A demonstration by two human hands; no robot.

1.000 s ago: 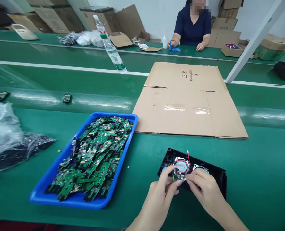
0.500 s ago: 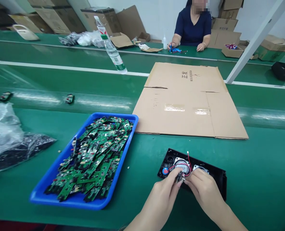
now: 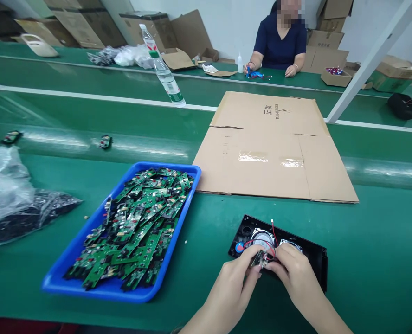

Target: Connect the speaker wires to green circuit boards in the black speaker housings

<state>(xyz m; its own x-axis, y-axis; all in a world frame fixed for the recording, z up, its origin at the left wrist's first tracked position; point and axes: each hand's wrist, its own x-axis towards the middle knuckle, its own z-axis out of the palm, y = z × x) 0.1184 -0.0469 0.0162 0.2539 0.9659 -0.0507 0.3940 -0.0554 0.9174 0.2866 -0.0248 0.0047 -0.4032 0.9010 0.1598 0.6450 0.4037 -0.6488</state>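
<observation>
Surface: green work table (image 3: 366,260), with a raised green belt strip running across it beyond the blue tray (image 3: 178,218).
Blue tray: heaped with green circuit boards (image 3: 136,222); serves as landmark.
Flat cardboard sheet (image 3: 272,144): just right of the tray's far corner, lying flat.
Plastic bags (image 3: 7,195): well left of the tray, one clear, one with dark parts.
Water bottle (image 3: 164,74): far beyond the tray, tilted in view.
Room: cartons (image 3: 87,28) stacked along the back wall; a seated person in a dark top (image 3: 280,39) at the far table, hands on small blue items.
Black speaker housing (image 3: 310,260): right of the tray, near edge of table, two round speakers and red wires inside.
Small circuit board (image 3: 258,260): over the housing, pinched between both hands.
Left hand (image 3: 232,285): fingers curled, fingertips gripping the small board's left side.
Right hand (image 3: 292,273): fingers curled, fingertips at the board's right edge and the wires.
</observation>
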